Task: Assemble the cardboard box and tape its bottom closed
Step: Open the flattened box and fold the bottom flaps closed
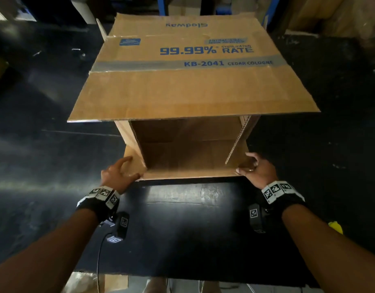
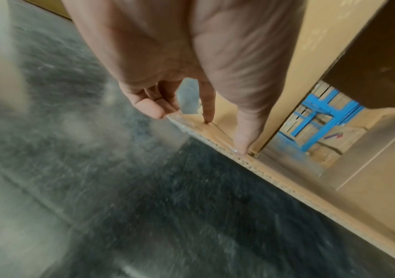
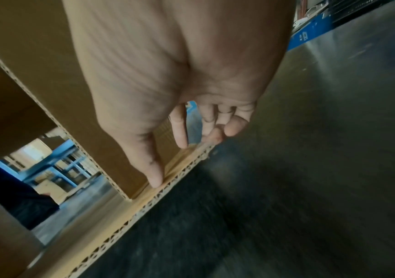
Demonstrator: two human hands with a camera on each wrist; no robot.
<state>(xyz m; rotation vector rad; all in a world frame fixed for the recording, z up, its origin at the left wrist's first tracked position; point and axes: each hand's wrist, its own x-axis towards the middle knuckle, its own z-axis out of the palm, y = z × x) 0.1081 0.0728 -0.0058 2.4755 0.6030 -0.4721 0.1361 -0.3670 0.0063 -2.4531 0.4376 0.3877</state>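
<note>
A large cardboard box [image 1: 193, 87] with blue print lies on its side on the dark surface, its open end facing me. Its upper flap [image 1: 182, 102] juts out toward me over the opening. The lower flap [image 1: 188, 173] lies flat on the surface. My left hand [image 1: 131, 168] rests on that flap's left corner, thumb [image 2: 241, 146] and forefinger [image 2: 209, 112] straight, tips touching the cardboard. My right hand [image 1: 244, 163] rests on the right corner, the thumb [image 3: 154, 178] along the flap's edge and the other fingers loosely bent at the corner.
A strip of grey tape [image 1: 140, 65] runs across the box's top face. Through the box's far end, blue racking [image 2: 320, 120] and stacked cartons show. A yellow object [image 1: 335, 227] lies at the right. Dark surface [image 1: 182, 229] stretches between my forearms.
</note>
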